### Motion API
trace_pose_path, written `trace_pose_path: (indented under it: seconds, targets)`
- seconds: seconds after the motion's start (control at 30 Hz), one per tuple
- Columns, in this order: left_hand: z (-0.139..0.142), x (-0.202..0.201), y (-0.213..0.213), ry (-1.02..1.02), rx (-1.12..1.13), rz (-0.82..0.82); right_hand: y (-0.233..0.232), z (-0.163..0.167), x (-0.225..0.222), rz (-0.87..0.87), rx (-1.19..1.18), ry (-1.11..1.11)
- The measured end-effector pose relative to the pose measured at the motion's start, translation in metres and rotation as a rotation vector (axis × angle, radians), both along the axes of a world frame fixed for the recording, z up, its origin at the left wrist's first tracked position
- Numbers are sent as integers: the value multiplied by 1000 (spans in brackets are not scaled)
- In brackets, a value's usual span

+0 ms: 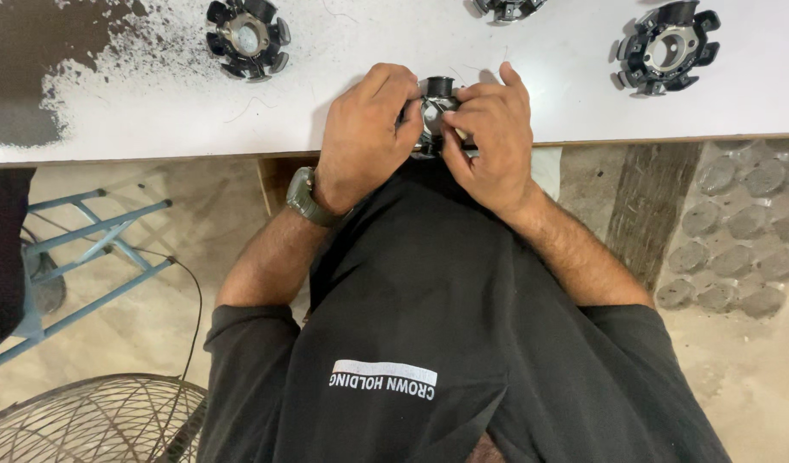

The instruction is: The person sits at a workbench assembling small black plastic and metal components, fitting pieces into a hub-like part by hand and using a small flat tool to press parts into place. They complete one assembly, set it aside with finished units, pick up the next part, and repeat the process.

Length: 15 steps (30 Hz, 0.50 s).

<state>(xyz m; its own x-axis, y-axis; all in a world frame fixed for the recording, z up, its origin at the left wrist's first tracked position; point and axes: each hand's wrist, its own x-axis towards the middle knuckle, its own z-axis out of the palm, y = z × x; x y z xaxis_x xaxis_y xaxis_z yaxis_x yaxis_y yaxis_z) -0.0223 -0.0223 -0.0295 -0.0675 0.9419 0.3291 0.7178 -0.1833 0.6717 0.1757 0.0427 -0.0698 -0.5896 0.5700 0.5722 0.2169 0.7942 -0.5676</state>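
Three stator cores [247, 38] on white table [154, 120]

Your left hand [364, 137] and right hand [489, 141] both grip a black stator [435, 101] at the table [154, 129] edge.

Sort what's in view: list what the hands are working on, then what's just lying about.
In hand:
- black stator core, held at the table edge by left hand and right hand
- white table under it

Lying about:
- stator core at left
- stator core at right
- one partly cut off at top
- blue metal frame
- fan grille
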Motion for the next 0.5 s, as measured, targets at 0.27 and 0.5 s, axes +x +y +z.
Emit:
trace_pose_path:
  seconds: [0.27, 0.5]
  targets:
    - [-7, 0, -4, 33, 5, -26, 0, -1, 0, -11, -9, 15]
    - [-12, 0, -9, -11, 0, -19, -3, -3, -5, -13, 50, 3]
